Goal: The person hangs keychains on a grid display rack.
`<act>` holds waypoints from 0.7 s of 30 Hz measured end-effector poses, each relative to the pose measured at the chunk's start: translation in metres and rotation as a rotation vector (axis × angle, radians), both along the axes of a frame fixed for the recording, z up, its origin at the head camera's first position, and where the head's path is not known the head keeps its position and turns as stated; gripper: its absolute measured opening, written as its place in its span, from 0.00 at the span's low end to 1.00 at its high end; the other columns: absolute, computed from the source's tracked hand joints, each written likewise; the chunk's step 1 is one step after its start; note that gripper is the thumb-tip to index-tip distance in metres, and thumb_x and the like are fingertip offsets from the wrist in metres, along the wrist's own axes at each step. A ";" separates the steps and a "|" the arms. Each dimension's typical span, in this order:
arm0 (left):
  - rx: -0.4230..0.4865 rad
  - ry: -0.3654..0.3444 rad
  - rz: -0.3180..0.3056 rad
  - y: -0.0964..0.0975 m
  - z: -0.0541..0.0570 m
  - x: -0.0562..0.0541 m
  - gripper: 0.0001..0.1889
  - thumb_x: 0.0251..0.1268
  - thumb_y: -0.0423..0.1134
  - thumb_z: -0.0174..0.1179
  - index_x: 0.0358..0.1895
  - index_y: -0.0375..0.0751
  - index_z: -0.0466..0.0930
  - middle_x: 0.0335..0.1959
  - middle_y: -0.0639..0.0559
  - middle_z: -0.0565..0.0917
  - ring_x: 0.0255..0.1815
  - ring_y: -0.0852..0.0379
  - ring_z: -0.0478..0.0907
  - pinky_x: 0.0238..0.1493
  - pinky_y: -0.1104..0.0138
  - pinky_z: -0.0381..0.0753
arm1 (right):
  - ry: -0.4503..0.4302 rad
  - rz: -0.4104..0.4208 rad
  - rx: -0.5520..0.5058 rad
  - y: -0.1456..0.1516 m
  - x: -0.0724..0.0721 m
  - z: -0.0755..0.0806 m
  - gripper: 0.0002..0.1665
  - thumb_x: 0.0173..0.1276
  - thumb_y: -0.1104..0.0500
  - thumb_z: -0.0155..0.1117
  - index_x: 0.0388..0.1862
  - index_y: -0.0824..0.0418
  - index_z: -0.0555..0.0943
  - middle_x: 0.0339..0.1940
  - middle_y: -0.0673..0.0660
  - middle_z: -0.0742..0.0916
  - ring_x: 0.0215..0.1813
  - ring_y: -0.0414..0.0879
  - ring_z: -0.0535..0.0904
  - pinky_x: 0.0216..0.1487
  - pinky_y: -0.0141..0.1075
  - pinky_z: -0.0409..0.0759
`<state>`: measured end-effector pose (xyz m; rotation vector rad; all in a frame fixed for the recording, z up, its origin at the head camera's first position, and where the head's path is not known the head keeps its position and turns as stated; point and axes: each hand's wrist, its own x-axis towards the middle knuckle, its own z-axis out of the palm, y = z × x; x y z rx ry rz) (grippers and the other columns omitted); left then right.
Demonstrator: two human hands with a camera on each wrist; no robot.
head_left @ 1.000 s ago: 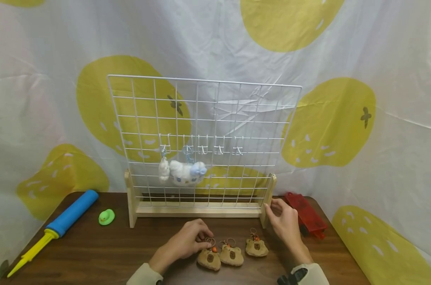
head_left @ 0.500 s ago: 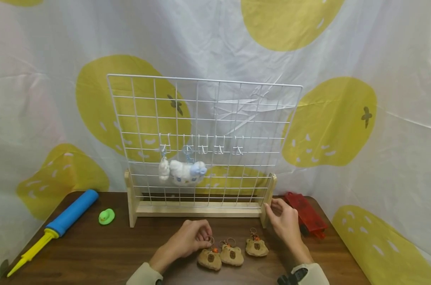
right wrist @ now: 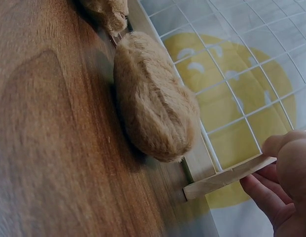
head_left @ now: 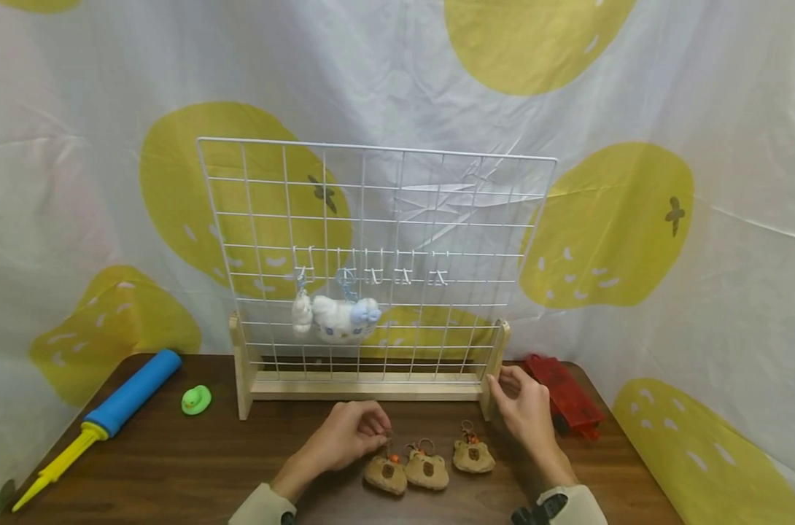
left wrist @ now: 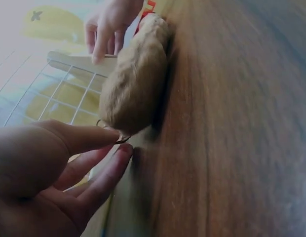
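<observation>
My left hand [head_left: 345, 437] pinches the metal ring of the leftmost brown plush bear-head keychain [head_left: 386, 477]. In the left wrist view thumb and forefinger close on that ring [left wrist: 124, 140], and the plush body lies against the dark table. To its right are two more such keychains, the middle one [head_left: 427, 471] close beside it and the other [head_left: 473, 457] a little apart. With thumb and fingers, my right hand [head_left: 527, 407] holds the right wooden support [right wrist: 227, 177] of the white wire grid rack [head_left: 404, 151].
Several white hooks [head_left: 440, 277] line the grid. A small white plush [head_left: 302, 313] and a white cat-head plush [head_left: 341, 321] with a blue bow hang from the left ones. A blue-yellow pump [head_left: 135, 391], green duck [head_left: 196, 399] and red toy vehicle [head_left: 567, 397] lie on the table [head_left: 194, 467].
The left hand has raised slightly, tilting the leftmost keychain's ring up from lying flatter. Its plush body has barely shifted. The right hand stays on the wooden support.
</observation>
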<state>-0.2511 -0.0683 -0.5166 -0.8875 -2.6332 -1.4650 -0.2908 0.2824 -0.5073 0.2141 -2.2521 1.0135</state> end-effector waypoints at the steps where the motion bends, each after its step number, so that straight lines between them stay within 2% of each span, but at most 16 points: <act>1: 0.016 -0.007 0.003 0.000 0.000 0.000 0.09 0.62 0.26 0.75 0.41 0.40 0.88 0.36 0.49 0.92 0.35 0.64 0.88 0.40 0.74 0.90 | 0.001 0.001 0.000 0.000 0.000 0.000 0.10 0.69 0.63 0.80 0.44 0.66 0.90 0.40 0.64 0.95 0.44 0.59 0.95 0.44 0.07 0.74; 8: 0.184 -0.155 0.029 0.002 0.007 0.002 0.10 0.65 0.26 0.73 0.47 0.40 0.88 0.44 0.44 0.91 0.42 0.54 0.93 0.44 0.71 0.92 | 0.002 0.001 -0.002 0.000 0.000 0.000 0.10 0.68 0.63 0.80 0.44 0.66 0.90 0.40 0.64 0.95 0.44 0.59 0.95 0.45 0.07 0.74; 12: 0.270 -0.197 0.026 0.004 0.013 0.003 0.10 0.68 0.27 0.72 0.50 0.37 0.89 0.47 0.38 0.91 0.46 0.46 0.94 0.45 0.68 0.93 | -0.002 0.000 -0.002 0.000 0.000 0.000 0.10 0.68 0.64 0.80 0.44 0.67 0.90 0.40 0.64 0.95 0.44 0.59 0.95 0.45 0.07 0.74; 17: 0.368 -0.244 0.012 0.004 0.021 0.005 0.11 0.71 0.29 0.71 0.53 0.34 0.89 0.50 0.35 0.90 0.48 0.46 0.94 0.48 0.63 0.94 | -0.012 0.002 -0.005 0.000 0.000 0.000 0.10 0.69 0.63 0.80 0.44 0.67 0.90 0.40 0.64 0.95 0.44 0.59 0.95 0.44 0.07 0.73; 21: 0.403 -0.237 0.026 0.004 0.031 0.007 0.13 0.70 0.28 0.71 0.55 0.32 0.88 0.51 0.34 0.89 0.49 0.45 0.94 0.49 0.63 0.94 | -0.014 0.008 -0.009 -0.001 0.001 0.001 0.10 0.69 0.63 0.80 0.45 0.67 0.90 0.40 0.65 0.95 0.45 0.59 0.95 0.44 0.07 0.74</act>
